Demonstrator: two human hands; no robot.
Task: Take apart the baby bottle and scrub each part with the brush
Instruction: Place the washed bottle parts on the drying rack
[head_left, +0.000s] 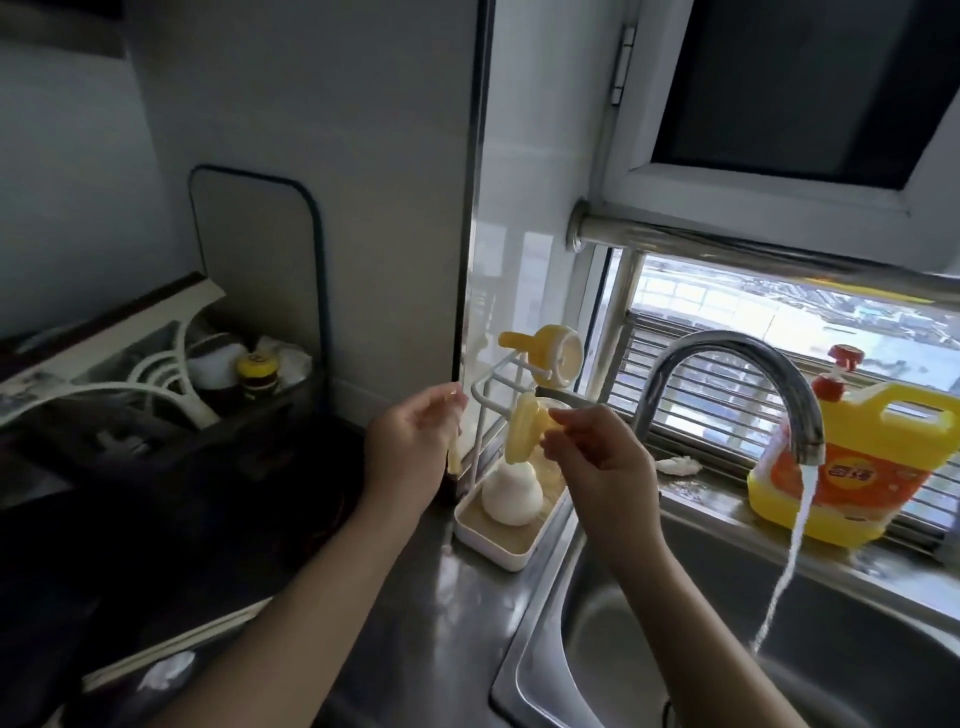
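Nearby, brush (511, 493) in tray (488, 545); left hand (415, 436) tight around straw (454, 460), right hand (597, 457) around collar (522, 436).

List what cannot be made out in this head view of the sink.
All in the head view:
1. The thin pale yellow stick: the grip of the left hand hides its top, and blur leaves its kind unclear.
2. The round yellow plastic ring: the right hand covers its right side.
3. The yellow plastic detergent jug: label print too small to read.
4. The steel sink: basin cut off by bottom and right edges.
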